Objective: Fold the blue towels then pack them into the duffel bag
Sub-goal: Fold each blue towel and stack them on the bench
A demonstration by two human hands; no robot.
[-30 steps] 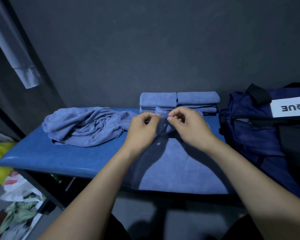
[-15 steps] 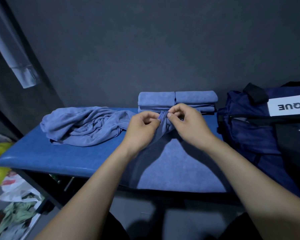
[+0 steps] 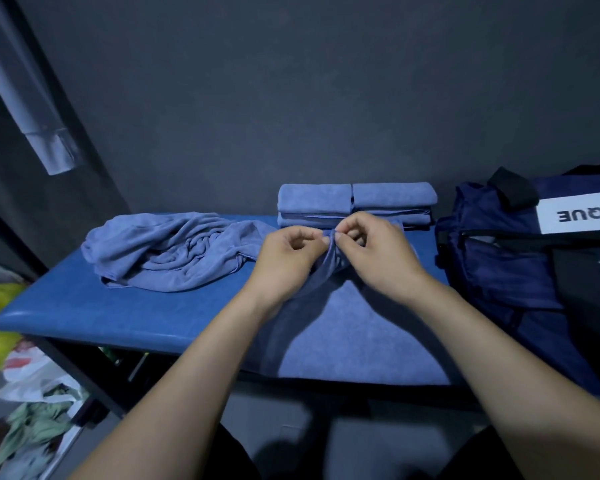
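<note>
While my left hand point(image 3: 284, 252) and right hand point(image 3: 374, 254) are basically touching at the fingertips, both are pinching the same bunched-up far edge of the towel point(image 3: 354, 334), lifted a bit off the desk point(image 3: 94, 313). The rest of that towel lies flat and hangs over the near edge, right in front of me. Left of it there's a strip of bare blue padding running to the desk's rounded left end.

Duffel point(image 3: 520, 271) sits on the right end, just beside the flat towel, dark navy with a white label. Its top looks unzipped, but I can't tell what's inside, too dark.

Behind my hands, against the grey wall point(image 3: 291, 98), there's a folded stack point(image 3: 355, 204), two piles side by side. On the far left of the desk is a crumpled heap point(image 3: 174, 252) of towels, its tail reaching almost to my left hand. Plastic bags point(image 3: 32, 382) with some clothes sit on the floor down left.
</note>
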